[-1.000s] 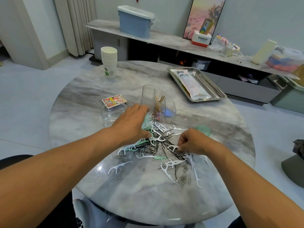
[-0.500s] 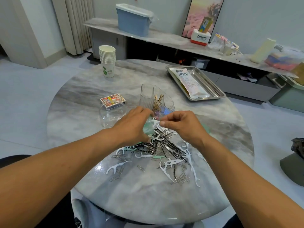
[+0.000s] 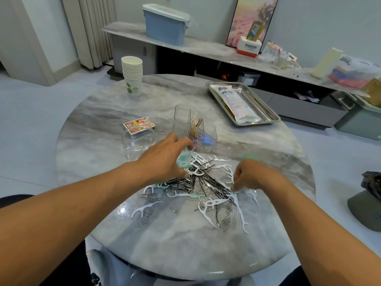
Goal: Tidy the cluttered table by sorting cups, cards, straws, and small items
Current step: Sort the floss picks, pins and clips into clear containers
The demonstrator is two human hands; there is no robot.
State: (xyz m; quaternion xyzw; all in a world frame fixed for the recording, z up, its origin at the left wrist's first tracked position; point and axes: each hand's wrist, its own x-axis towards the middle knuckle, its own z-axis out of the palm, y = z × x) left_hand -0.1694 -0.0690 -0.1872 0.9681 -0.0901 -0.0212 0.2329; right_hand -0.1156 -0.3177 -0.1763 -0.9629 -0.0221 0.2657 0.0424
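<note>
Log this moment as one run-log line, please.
left hand: grips mint floss picks | right hand: fingertips in mixed pile | clear ribbed plastic organiser: upright behind pile

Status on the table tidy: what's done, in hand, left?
Done: white paper cups stacked; some pins stand in the clear ribbed plastic organizer. In hand: left hand holds mint-green floss picks; right hand reaches into the pile. Left: mixed heap of white floss picks, black hairpins, paperclips.
</note>
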